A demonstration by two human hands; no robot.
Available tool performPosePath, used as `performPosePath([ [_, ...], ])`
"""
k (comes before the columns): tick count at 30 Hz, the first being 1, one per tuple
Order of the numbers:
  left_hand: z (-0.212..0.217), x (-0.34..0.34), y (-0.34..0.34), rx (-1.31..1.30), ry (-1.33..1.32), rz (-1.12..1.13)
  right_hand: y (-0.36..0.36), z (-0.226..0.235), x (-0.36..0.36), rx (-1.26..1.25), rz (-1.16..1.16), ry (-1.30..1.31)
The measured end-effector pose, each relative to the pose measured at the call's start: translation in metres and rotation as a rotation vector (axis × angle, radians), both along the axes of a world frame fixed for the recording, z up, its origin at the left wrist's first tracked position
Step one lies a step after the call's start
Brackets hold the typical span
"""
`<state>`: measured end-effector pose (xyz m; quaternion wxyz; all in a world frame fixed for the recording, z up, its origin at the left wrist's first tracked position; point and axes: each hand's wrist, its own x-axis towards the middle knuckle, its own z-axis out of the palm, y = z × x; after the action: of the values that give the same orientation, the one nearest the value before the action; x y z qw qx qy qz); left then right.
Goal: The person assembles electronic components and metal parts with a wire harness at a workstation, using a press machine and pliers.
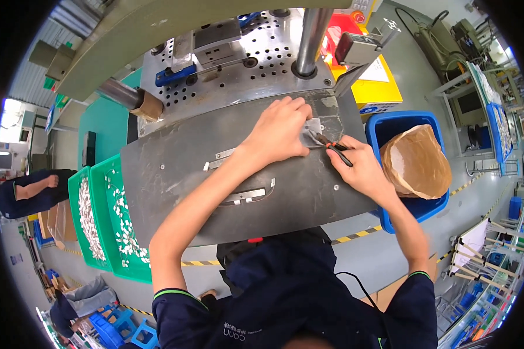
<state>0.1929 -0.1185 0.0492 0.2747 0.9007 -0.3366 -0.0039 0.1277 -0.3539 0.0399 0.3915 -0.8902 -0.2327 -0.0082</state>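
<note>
My right hand [358,166] is closed round a pair of small pliers [339,152] with black and orange handles. Their jaws point left and touch or nearly touch a small grey metal block [312,132] on the dark work plate [204,192]. My left hand [279,129] rests against the block's left side, fingers bent and thumb at the near edge, gripping it. Whatever lies under that palm is hidden. Below my left forearm lies a metal strip with a thin wire [250,196]. Another metal strip [220,159] shows beyond the forearm, partly covered by it.
A press with a perforated metal bed [256,75] and steel posts [313,41] stands ahead. Green trays [108,218] of small white parts are at left. At right stands a blue bin [384,119] with a brown paper bag [416,163]. Another person [26,195] is at far left.
</note>
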Motion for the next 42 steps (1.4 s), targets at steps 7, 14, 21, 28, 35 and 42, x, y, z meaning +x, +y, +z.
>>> performPosePath([
  [7,0.006,-0.004,0.003,-0.006,-0.055,0.011,-0.08,-0.024,-0.056,0.576,-0.711,-0.309],
  [14,0.002,-0.009,-0.002,-0.006,0.024,0.08,-0.238,-0.132,-0.078,0.396,-1.321,0.164],
  [21,0.001,-0.022,-0.008,-0.024,-0.214,0.163,-0.135,-0.058,-0.073,0.893,-1.109,0.07],
  [28,0.023,-0.087,0.007,-1.28,1.045,0.182,0.007,0.013,-0.081,0.537,-0.212,0.217],
  [35,0.017,-0.104,0.03,-1.334,0.968,0.207,0.044,0.023,-0.067,0.456,0.083,0.203],
  [42,0.017,-0.133,0.032,-1.121,0.776,0.46,0.05,0.01,-0.072,0.265,0.061,-0.053],
])
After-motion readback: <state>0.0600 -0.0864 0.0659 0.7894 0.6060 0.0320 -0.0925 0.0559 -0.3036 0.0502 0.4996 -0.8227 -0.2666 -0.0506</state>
